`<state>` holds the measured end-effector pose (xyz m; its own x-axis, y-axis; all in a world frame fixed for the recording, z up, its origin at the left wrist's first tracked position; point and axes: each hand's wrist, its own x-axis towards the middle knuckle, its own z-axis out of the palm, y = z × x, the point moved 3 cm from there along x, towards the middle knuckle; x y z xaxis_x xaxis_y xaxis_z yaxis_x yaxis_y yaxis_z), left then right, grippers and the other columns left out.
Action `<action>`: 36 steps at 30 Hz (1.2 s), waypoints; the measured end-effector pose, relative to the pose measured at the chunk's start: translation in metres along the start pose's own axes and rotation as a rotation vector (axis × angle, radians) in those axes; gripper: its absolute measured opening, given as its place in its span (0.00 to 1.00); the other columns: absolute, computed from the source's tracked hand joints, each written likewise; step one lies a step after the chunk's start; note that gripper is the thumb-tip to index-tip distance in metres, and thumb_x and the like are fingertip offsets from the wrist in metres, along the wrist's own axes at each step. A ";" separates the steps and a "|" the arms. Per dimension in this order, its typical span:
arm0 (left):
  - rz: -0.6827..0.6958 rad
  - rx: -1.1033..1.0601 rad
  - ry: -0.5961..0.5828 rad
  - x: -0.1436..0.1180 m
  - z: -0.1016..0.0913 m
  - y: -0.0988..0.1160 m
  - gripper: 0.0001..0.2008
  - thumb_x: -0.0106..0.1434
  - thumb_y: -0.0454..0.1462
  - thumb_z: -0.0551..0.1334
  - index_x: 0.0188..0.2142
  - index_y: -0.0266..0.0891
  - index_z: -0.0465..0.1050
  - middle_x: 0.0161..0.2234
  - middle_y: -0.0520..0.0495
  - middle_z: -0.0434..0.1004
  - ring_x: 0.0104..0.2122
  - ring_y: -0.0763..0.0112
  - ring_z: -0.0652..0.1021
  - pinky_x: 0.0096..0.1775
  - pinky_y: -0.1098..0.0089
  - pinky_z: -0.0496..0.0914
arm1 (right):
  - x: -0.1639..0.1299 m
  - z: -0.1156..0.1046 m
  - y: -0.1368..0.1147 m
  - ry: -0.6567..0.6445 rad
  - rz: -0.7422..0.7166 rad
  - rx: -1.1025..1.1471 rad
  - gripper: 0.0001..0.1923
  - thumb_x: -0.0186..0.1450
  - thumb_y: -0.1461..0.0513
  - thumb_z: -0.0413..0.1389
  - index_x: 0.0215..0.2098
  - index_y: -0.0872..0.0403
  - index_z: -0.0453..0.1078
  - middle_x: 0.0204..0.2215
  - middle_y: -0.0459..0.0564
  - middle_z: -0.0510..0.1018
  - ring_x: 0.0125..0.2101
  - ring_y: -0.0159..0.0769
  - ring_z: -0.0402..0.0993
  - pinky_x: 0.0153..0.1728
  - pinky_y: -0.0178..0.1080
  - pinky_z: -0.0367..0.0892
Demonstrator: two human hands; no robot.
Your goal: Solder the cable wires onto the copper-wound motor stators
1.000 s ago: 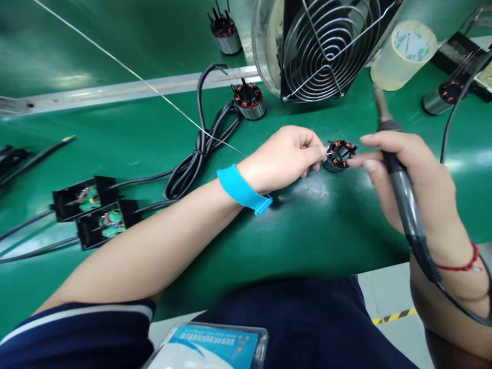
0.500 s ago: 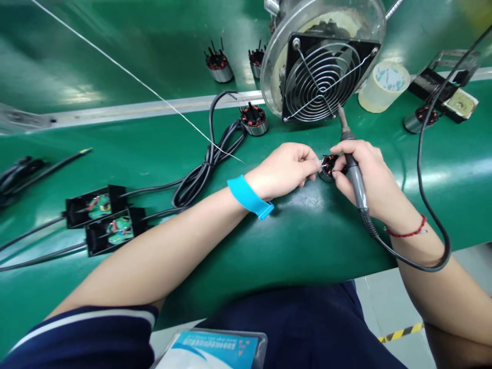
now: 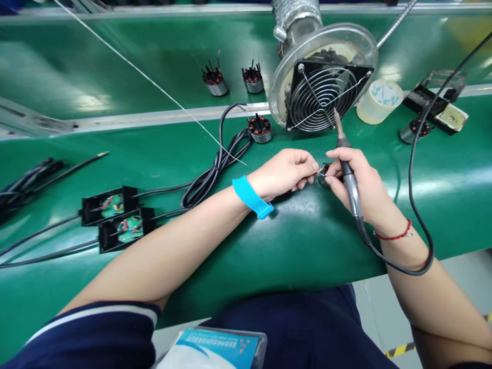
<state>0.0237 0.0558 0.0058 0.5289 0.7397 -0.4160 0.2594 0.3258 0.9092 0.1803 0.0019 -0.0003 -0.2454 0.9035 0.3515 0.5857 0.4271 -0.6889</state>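
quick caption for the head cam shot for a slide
Left hand pinches wires at a small motor stator on a green bench while the right hand grips a soldering iron before a fume fan.

Left hand [image 3: 286, 171], blue wrist strap [image 3: 251, 197], pinches thin wires at small wound stator [image 3: 325, 171] on green surface [image 3: 307, 241]. Right hand [image 3: 355, 182] grips soldering iron [image 3: 348, 171], tip up toward extraction fan [image 3: 325, 92]. Tape roll [image 3: 378, 100] right of fan. Two black circuit modules [image 3: 117, 218] lie far left.

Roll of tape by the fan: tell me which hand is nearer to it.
Right. The right hand, holding the soldering iron, is below-left of the roll of tape; the left hand lies farther left.
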 end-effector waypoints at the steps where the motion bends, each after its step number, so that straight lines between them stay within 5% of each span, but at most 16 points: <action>1: 0.005 0.004 -0.006 0.000 0.000 -0.001 0.12 0.67 0.28 0.56 0.26 0.35 0.66 0.20 0.56 0.67 0.16 0.86 0.63 0.17 0.80 0.57 | -0.001 0.002 0.001 0.017 0.004 0.023 0.20 0.64 0.66 0.56 0.53 0.47 0.62 0.35 0.42 0.76 0.33 0.32 0.75 0.41 0.38 0.70; 6: 0.021 0.008 -0.043 0.002 0.001 -0.004 0.11 0.67 0.28 0.58 0.26 0.35 0.66 0.20 0.56 0.67 0.16 0.85 0.64 0.17 0.80 0.57 | -0.004 0.009 0.005 0.105 0.051 0.099 0.20 0.65 0.64 0.57 0.54 0.47 0.61 0.35 0.41 0.76 0.32 0.31 0.75 0.39 0.37 0.71; 10: 0.019 -0.011 -0.054 0.003 0.000 -0.005 0.12 0.67 0.28 0.57 0.26 0.35 0.65 0.21 0.55 0.67 0.16 0.85 0.64 0.17 0.80 0.57 | -0.008 0.006 0.007 0.088 0.037 0.026 0.25 0.63 0.65 0.57 0.57 0.48 0.59 0.39 0.45 0.74 0.37 0.33 0.76 0.41 0.39 0.73; 19: 0.008 0.038 -0.091 0.005 0.001 -0.005 0.10 0.66 0.30 0.57 0.27 0.36 0.65 0.21 0.56 0.67 0.17 0.84 0.63 0.18 0.79 0.56 | -0.013 0.006 -0.004 0.084 0.120 -0.039 0.20 0.69 0.65 0.52 0.56 0.43 0.58 0.38 0.45 0.80 0.36 0.34 0.80 0.44 0.39 0.76; 25: 0.149 0.110 -0.012 -0.004 0.002 0.004 0.09 0.64 0.30 0.57 0.26 0.37 0.66 0.23 0.54 0.68 0.23 0.81 0.68 0.26 0.77 0.64 | -0.018 -0.009 0.019 0.354 0.057 -0.135 0.23 0.63 0.62 0.61 0.55 0.45 0.64 0.41 0.52 0.80 0.42 0.44 0.80 0.46 0.50 0.76; 28: 0.215 0.105 0.138 -0.014 -0.028 0.024 0.07 0.65 0.30 0.55 0.30 0.38 0.65 0.28 0.52 0.70 0.26 0.79 0.72 0.30 0.75 0.68 | -0.019 -0.017 0.027 0.406 0.047 -0.132 0.21 0.63 0.61 0.61 0.54 0.46 0.66 0.39 0.53 0.81 0.37 0.44 0.80 0.42 0.50 0.77; 31: 0.324 0.131 0.469 -0.025 -0.093 0.045 0.03 0.68 0.33 0.53 0.36 0.40 0.63 0.33 0.52 0.72 0.27 0.78 0.71 0.26 0.74 0.65 | -0.023 -0.022 0.028 0.408 0.083 -0.127 0.20 0.65 0.59 0.58 0.55 0.49 0.66 0.40 0.54 0.82 0.35 0.42 0.80 0.40 0.49 0.77; 33: 0.367 0.358 0.726 -0.026 -0.145 0.051 0.02 0.68 0.35 0.55 0.41 0.40 0.63 0.38 0.50 0.75 0.36 0.75 0.73 0.34 0.73 0.69 | -0.026 -0.022 0.027 0.381 0.132 -0.113 0.19 0.66 0.58 0.58 0.55 0.49 0.65 0.41 0.54 0.82 0.37 0.42 0.80 0.42 0.49 0.76; 34: 0.267 0.594 0.837 -0.022 -0.168 0.050 0.03 0.69 0.36 0.56 0.41 0.40 0.63 0.37 0.49 0.76 0.38 0.74 0.72 0.38 0.73 0.69 | -0.029 -0.022 0.027 0.372 0.160 -0.104 0.19 0.66 0.56 0.57 0.55 0.49 0.66 0.41 0.54 0.81 0.37 0.42 0.80 0.43 0.49 0.76; 36: 0.160 0.754 0.842 -0.006 -0.206 0.042 0.05 0.68 0.34 0.55 0.44 0.38 0.63 0.41 0.48 0.76 0.43 0.72 0.71 0.45 0.72 0.66 | -0.032 -0.021 0.028 0.347 0.200 -0.090 0.19 0.67 0.55 0.57 0.54 0.49 0.66 0.43 0.54 0.81 0.39 0.42 0.80 0.44 0.50 0.75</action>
<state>-0.1352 0.1867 0.0501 -0.0364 0.9935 0.1078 0.8075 -0.0343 0.5889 0.2211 -0.0158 -0.0180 0.1461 0.8959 0.4194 0.6647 0.2251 -0.7124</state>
